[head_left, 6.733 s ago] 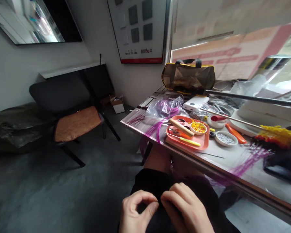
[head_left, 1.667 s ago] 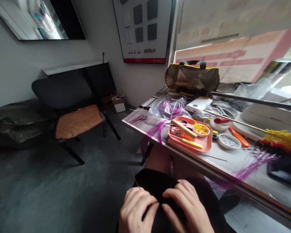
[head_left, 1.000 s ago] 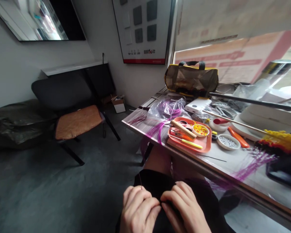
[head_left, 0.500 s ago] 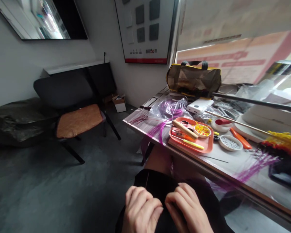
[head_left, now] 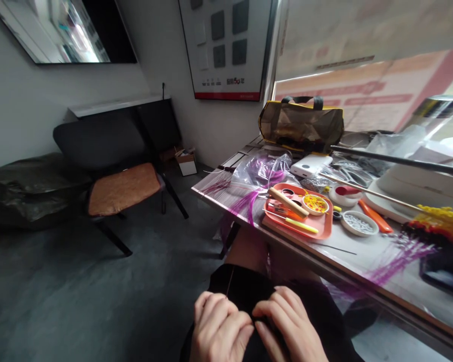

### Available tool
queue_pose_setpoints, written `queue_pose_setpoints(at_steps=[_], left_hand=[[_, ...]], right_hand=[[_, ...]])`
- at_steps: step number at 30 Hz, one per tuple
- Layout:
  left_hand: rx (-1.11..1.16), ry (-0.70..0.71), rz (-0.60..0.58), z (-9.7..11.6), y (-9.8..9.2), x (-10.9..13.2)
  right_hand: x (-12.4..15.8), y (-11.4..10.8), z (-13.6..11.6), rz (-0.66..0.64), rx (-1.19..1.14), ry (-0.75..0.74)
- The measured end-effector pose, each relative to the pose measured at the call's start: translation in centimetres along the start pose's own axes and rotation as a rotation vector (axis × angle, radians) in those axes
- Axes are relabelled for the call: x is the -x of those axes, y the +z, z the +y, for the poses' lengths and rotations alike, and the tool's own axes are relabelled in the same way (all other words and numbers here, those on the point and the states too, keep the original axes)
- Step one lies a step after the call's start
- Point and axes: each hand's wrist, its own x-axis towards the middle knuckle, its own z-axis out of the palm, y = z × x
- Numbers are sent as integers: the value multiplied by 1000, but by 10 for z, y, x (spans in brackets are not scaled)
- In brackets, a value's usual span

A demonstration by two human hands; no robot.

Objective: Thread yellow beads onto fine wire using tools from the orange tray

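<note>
My left hand (head_left: 219,327) is closed above the dark clothing on my lap. A thin, dark, thread-like strand (head_left: 231,281) sticks up from between its fingers. Close beside it, my right hand (head_left: 292,324) has its fingers bent together in a pinch. The fingertips of both hands almost meet, and whatever lies between them is hidden. On the table to the right, an orange tray (head_left: 326,227) bears a yellow-handled hook tool (head_left: 302,224), a wooden stick (head_left: 288,202) and a small bowl of yellow and red bits (head_left: 315,203).
A bowl of grey pellets (head_left: 359,223) stands near an orange-handled tool (head_left: 375,216). Purple strands (head_left: 398,264) hang over the table edge. Behind are a plastic bag (head_left: 262,168), a white power bank (head_left: 311,165) and a mesh bag (head_left: 302,123). A chair (head_left: 124,188) stands left.
My right hand has shifted slightly left, bringing its fingertips closer to my left hand. My left hand has barely moved, and the strand still stands up from it.
</note>
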Motion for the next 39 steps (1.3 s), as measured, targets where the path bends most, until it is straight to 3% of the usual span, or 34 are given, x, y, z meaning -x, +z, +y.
queue_pose_setpoints(at_steps=[5,8,13,21,27,34,39], left_hand=[[-7,-17,-6,1,-1,-1],[2,-19,-1,2,-1,-1],[-2,-22,23,2,-2,-2],[3,-14,5,0,-2,-2],[4,-25,1,1,-1,-1],[-5,-2,11,1,-1,-2],[-14,-11,15,1,-1,-2]], right_hand=[[-4,-3,-3,108,16,56],[-4,-3,-3,97,17,24],[4,2,0,116,1,91],[-12,-16,-5,77,42,8],[1,-1,-2,92,-16,90],[2,2,0,36,22,21],[3,7,-2,131,7,82]])
